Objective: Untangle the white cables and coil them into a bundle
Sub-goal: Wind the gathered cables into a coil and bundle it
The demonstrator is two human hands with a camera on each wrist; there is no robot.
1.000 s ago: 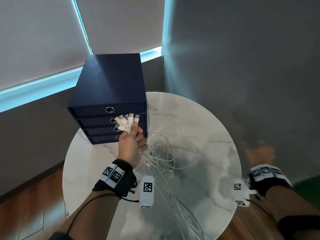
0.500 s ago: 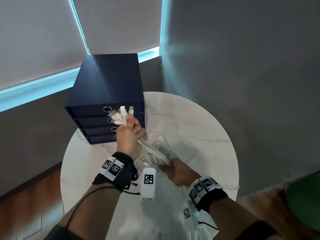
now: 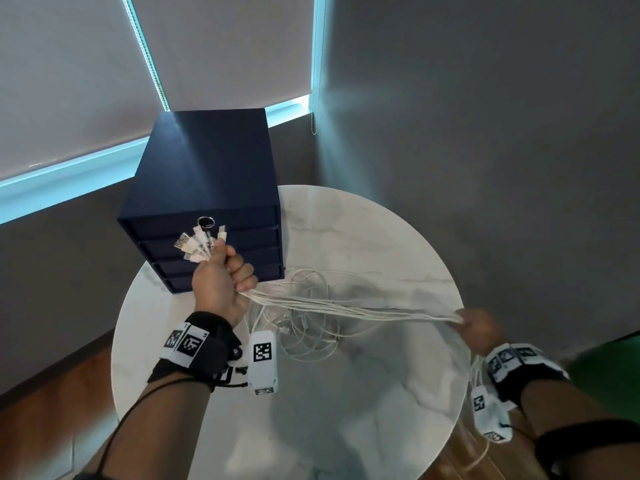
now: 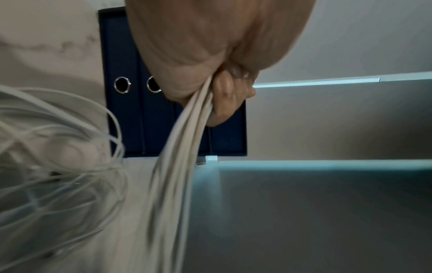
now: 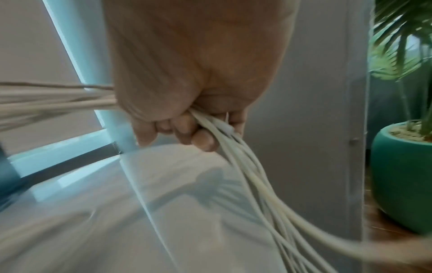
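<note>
Stretching across the round marble table (image 3: 363,427), the white cables (image 3: 349,308) run as a taut bunch from the left hand (image 3: 218,282) to the right hand (image 3: 479,329) in the head view. The left hand is a closed fist around the bunch near its plug ends (image 3: 199,242), which fan out above the knuckles in front of the dark blue drawer box (image 3: 207,174). The right hand, out at the table's right edge, is curled around the same strands, and below it they drop past the wrist. Looser loops of cable (image 3: 311,337) lie on the table between the hands, under the taut stretch.

From the left wrist camera, the fingers (image 4: 224,103) are wrapped tight on the cables (image 4: 187,133), which leave the bottom of the fist and sweep down; the slack loops (image 4: 58,147) sit at left on the marble (blurred).

From the right wrist camera, the fingers (image 5: 201,138) are folded over the strands (image 5: 240,166), which enter the fist from the left and spill out beneath the fingertips. What may be a small connector shows among them, though blur makes that uncertain. A plant in a green pot (image 5: 402,181) stands on the floor at right.
</note>
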